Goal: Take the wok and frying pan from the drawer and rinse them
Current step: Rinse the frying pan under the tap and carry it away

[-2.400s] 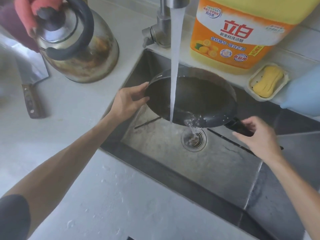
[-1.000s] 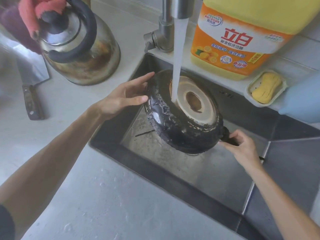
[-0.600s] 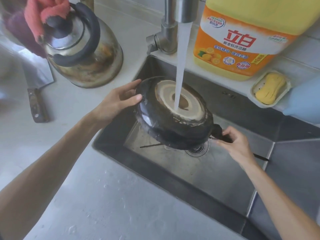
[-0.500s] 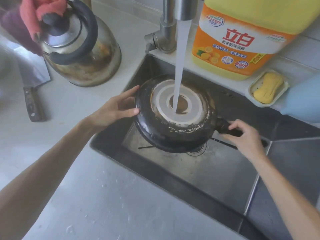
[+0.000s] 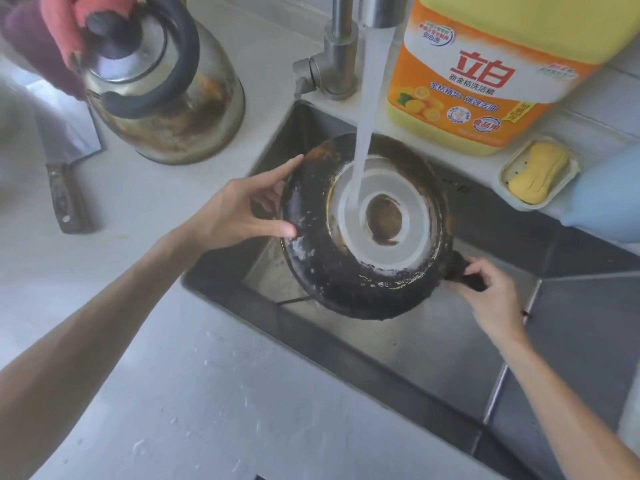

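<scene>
Pan flipped over since a moment ago: before, inside up under the water; now bottom up. Frying pan (image 5: 363, 233) held over the sink (image 5: 450, 344), tipped a little, burnt black outside facing up. Water from the tap (image 5: 341, 60) now hitting the pale ring on the pan's bottom and running off.

Left hand (image 5: 242, 213) flat against the pan's left edge, fingers straight, pressing to steady, not wrapped round. Right hand (image 5: 485, 296) curled round the dark handle (image 5: 464, 271), grip tight on it.

Means the inside probably had its rinse already, and now the outside is getting one. Pan likely nearly done. Wok not seen anywhere here, so probably still to be rinsed.

On the surface: a kettle (image 5: 166, 88), a cleaver (image 5: 65, 150), a big dish soap bottle (image 5: 485, 67), a yellow soap bar (image 5: 536, 171) in its dish.
</scene>
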Demonstrator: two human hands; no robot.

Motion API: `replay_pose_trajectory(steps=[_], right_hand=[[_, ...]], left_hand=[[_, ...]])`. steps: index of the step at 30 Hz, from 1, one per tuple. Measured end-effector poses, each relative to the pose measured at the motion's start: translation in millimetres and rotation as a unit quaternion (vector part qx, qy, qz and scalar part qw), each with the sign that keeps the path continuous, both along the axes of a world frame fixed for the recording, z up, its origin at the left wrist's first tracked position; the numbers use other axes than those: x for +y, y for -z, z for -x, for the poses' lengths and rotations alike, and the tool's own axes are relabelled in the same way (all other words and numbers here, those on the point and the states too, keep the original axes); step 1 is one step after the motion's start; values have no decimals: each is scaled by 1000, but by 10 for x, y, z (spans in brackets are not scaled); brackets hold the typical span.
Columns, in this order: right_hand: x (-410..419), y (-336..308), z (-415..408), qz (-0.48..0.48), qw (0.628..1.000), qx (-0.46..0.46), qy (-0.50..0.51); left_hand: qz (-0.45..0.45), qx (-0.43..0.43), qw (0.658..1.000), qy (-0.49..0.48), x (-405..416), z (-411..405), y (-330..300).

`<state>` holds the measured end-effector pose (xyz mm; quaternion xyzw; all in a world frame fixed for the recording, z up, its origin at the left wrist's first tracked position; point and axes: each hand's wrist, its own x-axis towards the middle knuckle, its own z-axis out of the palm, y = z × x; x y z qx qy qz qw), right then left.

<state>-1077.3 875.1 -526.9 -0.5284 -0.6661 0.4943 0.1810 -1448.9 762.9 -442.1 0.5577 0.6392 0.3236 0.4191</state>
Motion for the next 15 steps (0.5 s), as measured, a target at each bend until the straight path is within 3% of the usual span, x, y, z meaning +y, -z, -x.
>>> replay_pose_trajectory(steps=[5,9,15], right_hand=[[-284,257,83,59,997,43,-10],[-165,170,47,74,996,17,-45],[306,-195,-71,-17,990,-72,-120]], left_hand=[[24,-23,999,-41,150,-17,-89],[67,-80,990,-92,83,44,72],[155,-95,980,-85,-216,0,406]])
